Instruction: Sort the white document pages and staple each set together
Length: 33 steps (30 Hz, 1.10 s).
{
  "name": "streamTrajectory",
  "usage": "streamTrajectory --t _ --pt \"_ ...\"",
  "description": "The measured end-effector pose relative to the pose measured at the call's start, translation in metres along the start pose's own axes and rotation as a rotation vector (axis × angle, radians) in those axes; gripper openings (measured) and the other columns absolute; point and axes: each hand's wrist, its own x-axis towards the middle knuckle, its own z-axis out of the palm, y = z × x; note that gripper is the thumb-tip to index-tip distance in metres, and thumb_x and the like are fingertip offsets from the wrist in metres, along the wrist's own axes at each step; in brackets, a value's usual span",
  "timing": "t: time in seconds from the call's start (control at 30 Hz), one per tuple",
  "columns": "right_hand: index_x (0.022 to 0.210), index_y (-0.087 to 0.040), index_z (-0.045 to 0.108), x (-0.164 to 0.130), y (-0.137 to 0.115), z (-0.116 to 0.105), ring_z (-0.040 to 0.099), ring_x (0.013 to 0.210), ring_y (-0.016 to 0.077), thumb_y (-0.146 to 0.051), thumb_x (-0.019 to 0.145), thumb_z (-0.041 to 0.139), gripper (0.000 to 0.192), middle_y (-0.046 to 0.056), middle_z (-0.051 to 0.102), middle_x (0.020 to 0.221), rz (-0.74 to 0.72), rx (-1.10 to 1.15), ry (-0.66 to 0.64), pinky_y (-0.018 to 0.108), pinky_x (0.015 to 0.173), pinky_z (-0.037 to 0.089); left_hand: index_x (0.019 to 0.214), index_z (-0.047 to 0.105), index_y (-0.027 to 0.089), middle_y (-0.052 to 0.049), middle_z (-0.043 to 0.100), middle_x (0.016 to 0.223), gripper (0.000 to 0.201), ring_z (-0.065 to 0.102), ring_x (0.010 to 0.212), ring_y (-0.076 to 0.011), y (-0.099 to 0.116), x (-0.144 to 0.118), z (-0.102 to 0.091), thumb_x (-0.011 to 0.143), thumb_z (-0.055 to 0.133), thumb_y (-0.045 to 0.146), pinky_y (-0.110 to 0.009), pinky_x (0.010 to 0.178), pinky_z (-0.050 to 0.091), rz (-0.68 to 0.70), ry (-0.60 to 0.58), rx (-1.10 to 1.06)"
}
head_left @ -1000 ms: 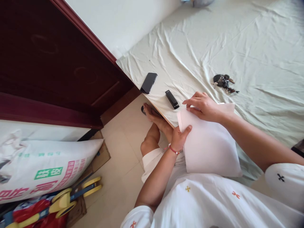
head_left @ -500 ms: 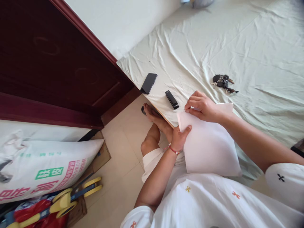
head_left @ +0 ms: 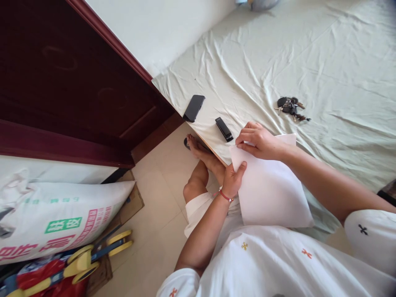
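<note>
White paper sheet [head_left: 272, 194], left hand [head_left: 232, 180] gripping its edge, right hand [head_left: 259, 140] pinching top corner

On the bed sheet [head_left: 309, 53], phone [head_left: 193, 108] lies left of remote [head_left: 224, 129], keys [head_left: 291, 107] right.

Left hand [head_left: 232, 180] pinching the near-left edge of a white sheet of paper [head_left: 272, 194]; right hand [head_left: 258, 139] pressing its far corner. On the bed [head_left: 324, 53]: phone [head_left: 193, 108] at eleven o'clock, small black device [head_left: 224, 129] beside it, keys [head_left: 291, 107] at one o'clock.
</note>
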Motion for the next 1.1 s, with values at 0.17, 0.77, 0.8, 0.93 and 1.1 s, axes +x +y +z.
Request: streamTrajectory --t 0.17,0.77,0.8,0.93,1.1 --pt "0.095 -0.02 0.07 0.004 -0.001 -0.001 0.057 0.09 0.0237 -0.029 0.104 0.055 0.02 0.009 0.073 0.092 0.014 0.041 -0.012 0.039 0.088 0.043 0.125 0.077 0.02 -0.011 0.08 0.127 0.061 0.072 0.124 -0.0306 0.002 0.0 0.0 0.083 0.081 0.064 -0.044 0.112 0.054 0.01 0.013 -0.066" --pt "0.099 -0.019 0.071 0.019 -0.011 -0.004 0.06 0.082 0.0209 -0.036 0.11 0.045 0.033 0.007 0.071 0.086 0.119 0.047 -0.188 0.033 0.076 0.042 0.131 0.074 0.023 -0.01 0.077 0.135 0.067 0.067 0.135 -0.0303 0.011 -0.001 0.004 0.082 0.081 0.068 -0.044 0.121 0.049 -0.001 -0.014 -0.109" --pt "0.102 -0.019 0.07 0.02 -0.012 -0.006 0.061 0.081 0.02 -0.036 0.109 0.046 0.031 0.007 0.071 0.086 0.138 0.065 -0.181 0.032 0.075 0.042 0.129 0.075 0.022 -0.01 0.079 0.132 0.067 0.068 0.133 -0.0305 0.011 -0.001 0.004 0.081 0.081 0.069 -0.044 0.119 0.05 -0.015 -0.011 -0.121" --pt "0.1 -0.019 0.066 0.021 -0.016 -0.009 0.058 0.072 0.0159 -0.039 0.106 0.051 0.025 0.005 0.07 0.086 0.217 0.135 -0.199 0.03 0.069 0.041 0.119 0.08 0.02 -0.012 0.081 0.124 0.061 0.069 0.132 -0.0318 0.009 -0.002 0.005 0.08 0.084 0.066 -0.046 0.12 0.049 -0.037 0.012 -0.128" --pt "0.088 -0.02 0.062 0.022 -0.02 -0.009 0.054 0.068 0.014 -0.039 0.102 0.056 0.023 0.002 0.066 0.079 0.235 0.15 -0.228 0.029 0.066 0.039 0.114 0.082 0.019 -0.012 0.082 0.121 0.056 0.071 0.127 -0.0303 0.007 -0.003 0.004 0.083 0.082 0.065 -0.043 0.119 0.049 0.01 0.022 -0.02"
